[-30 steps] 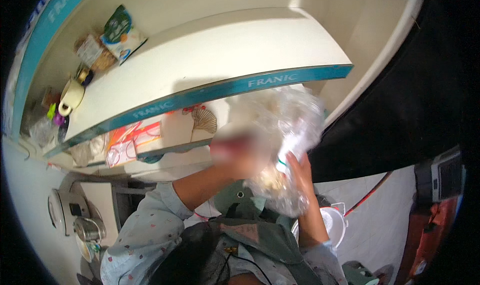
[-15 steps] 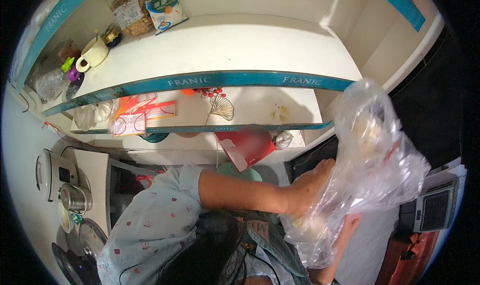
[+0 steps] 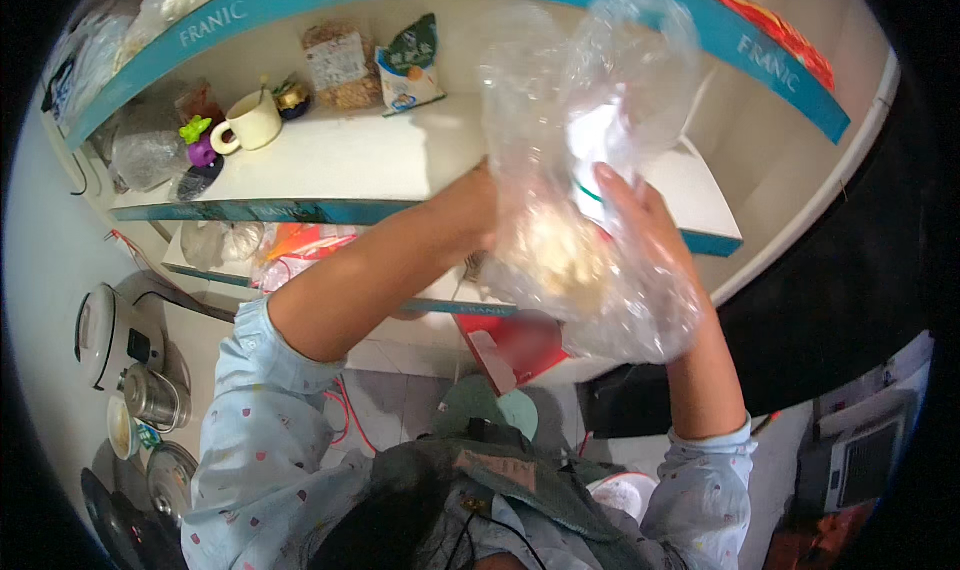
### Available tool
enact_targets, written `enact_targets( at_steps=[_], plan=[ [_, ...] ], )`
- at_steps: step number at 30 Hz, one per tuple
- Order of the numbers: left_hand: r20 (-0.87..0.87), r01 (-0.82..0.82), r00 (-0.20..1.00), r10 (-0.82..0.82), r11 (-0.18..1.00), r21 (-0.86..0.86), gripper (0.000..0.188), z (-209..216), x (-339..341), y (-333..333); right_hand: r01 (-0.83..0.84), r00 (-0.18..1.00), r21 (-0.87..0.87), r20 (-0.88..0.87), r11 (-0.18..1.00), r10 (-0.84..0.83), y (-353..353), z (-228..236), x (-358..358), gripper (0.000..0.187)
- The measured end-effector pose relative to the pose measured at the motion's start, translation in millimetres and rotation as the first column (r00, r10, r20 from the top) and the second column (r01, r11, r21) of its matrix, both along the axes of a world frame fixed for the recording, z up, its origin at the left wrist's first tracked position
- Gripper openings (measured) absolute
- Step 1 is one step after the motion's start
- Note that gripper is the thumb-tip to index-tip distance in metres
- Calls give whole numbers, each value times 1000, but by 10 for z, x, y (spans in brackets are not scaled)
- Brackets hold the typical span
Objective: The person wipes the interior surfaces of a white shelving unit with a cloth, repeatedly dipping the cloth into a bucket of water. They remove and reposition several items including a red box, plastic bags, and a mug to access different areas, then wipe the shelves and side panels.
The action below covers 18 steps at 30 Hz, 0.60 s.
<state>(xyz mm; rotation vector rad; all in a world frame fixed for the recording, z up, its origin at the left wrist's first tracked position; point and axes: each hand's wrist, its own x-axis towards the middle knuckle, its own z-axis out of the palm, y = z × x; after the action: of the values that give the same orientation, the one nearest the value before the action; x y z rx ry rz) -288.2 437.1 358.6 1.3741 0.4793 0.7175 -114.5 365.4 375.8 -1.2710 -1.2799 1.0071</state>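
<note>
Clear plastic bags (image 3: 650, 305) are held up in front of the shelves, bunched together so that I cannot tell how many there are. Through the film show a pale cream lump (image 3: 565, 250) and, above it, a white piece with a green line (image 3: 595, 155). My right hand (image 3: 648, 220) is closed on the plastic from the right, its thumb pressed over the white piece. From the left, my left hand (image 3: 487, 205) grips the bags' side; the plastic hides most of its fingers.
A cream mug (image 3: 250, 122), a bag of brown flakes (image 3: 340, 68) and a green-and-white packet (image 3: 408, 68) stand on the shelf behind. Lower left are a rice cooker (image 3: 110, 338) and a metal pot (image 3: 155, 398). A red box (image 3: 500, 345) sits below the shelves.
Both hands have brought the plastic bags from the lower right, leftward and up, in front of the shelves. The view has shifted too, showing more of the upper shelf.
</note>
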Motion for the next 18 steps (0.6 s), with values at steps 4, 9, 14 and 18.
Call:
enact_targets(
  at_steps=[4, 9, 14, 18],
  plan=[
    [-69, -82, 995, 77, 994, -76, 16, 80, -495, 523, -185, 981, -40, -58, 982, 183, 800, -147, -373, 69],
    [-94, -126, 988, 121, 991, -51, 21, 15, -1128, 1192, -128, 990, -4, -55, 992, 128, 1343, -267, -849, 67],
    [-246, -274, 908, 338, 926, 260, 28, -41, -1393, 1409, -82, 993, -41, 86, 996, 85, 1574, -313, -848, 62],
    [-237, -368, 831, 503, 817, 444, 33, -64, -1690, 1256, 20, 918, -192, 393, 981, 58, 1556, -108, -744, 68]
  ],
)
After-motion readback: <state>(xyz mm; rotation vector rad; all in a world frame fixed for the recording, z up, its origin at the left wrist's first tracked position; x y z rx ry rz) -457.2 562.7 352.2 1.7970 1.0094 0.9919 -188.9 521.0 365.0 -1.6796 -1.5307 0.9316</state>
